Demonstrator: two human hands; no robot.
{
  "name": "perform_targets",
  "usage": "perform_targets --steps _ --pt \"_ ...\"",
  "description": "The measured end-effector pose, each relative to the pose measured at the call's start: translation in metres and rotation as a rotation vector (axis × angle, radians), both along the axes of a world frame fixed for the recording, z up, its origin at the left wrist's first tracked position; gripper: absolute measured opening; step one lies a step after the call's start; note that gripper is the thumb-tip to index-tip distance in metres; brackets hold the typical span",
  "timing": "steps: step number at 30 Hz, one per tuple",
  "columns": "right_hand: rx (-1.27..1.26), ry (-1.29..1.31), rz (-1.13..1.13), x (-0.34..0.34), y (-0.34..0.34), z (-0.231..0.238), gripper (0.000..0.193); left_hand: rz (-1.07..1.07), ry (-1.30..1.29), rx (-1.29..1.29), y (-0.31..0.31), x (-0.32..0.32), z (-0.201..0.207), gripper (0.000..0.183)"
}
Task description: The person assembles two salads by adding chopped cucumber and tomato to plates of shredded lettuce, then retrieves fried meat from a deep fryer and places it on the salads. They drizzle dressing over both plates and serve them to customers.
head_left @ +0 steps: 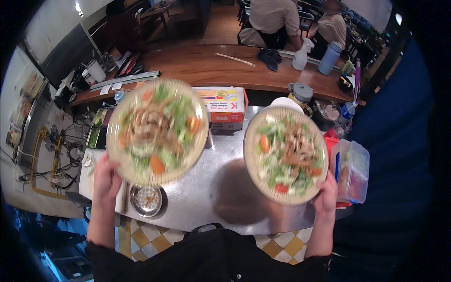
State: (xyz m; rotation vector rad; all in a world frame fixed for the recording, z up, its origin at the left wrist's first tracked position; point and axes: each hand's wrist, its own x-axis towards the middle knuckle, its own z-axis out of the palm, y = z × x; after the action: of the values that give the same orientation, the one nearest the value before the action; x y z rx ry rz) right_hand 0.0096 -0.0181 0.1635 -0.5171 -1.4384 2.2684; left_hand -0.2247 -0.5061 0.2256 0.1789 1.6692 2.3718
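Two round, pale ribbed plates of salad are held up above a steel worktop. My left hand (107, 175) grips the lower left rim of one plate (201, 162), its thumb at the edge and the other fingers mostly hidden beneath. On it lies a salad (155, 131) of green leaves, orange-red tomato pieces and sliced brown meat with pale sauce. My right hand (326, 190) holds the lower right rim of the second plate (251, 162). A similar salad (296, 152) with sauced meat strips and tomato covers that one. Both plates tilt slightly toward me and touch nothing else.
The steel worktop (202, 202) bears a metal bowl (146, 200) with scraps, a red-and-white box (221, 103) and a clear lidded container (352, 171) at right. Behind runs a wooden counter (188, 61) with a white spray bottle (303, 54) and blue bottle (330, 58). Several people are beyond.
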Motion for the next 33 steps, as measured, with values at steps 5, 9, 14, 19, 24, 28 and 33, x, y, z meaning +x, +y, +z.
perform_targets --steps 5,9,14,19,24,28,33 --pt "-0.052 0.128 0.003 -0.128 0.008 0.018 0.053 0.027 0.028 -0.019 0.051 -0.140 -0.003 0.030" --pt "-0.049 0.108 -0.093 -0.221 0.003 -0.003 0.041 0.234 -0.057 0.043 0.129 -0.224 -0.037 0.019" --pt "-0.039 0.067 -0.265 -0.306 -0.008 -0.042 0.043 0.301 -0.201 0.049 0.182 -0.308 -0.090 0.020" --pt "-0.116 0.026 -0.330 -0.353 -0.014 -0.069 0.043 0.336 -0.254 0.010 0.203 -0.339 -0.098 0.024" --pt "-0.141 -0.026 -0.366 -0.373 -0.026 -0.077 0.042 0.364 -0.298 0.017 0.200 -0.362 -0.129 0.028" --pt "-0.176 -0.045 -0.382 -0.381 -0.024 -0.084 0.042 0.348 -0.324 0.037 0.204 -0.364 -0.137 0.033" --pt "-0.147 -0.020 -0.329 -0.389 -0.020 -0.093 0.041 0.384 -0.344 0.020 0.204 -0.373 -0.138 0.039"
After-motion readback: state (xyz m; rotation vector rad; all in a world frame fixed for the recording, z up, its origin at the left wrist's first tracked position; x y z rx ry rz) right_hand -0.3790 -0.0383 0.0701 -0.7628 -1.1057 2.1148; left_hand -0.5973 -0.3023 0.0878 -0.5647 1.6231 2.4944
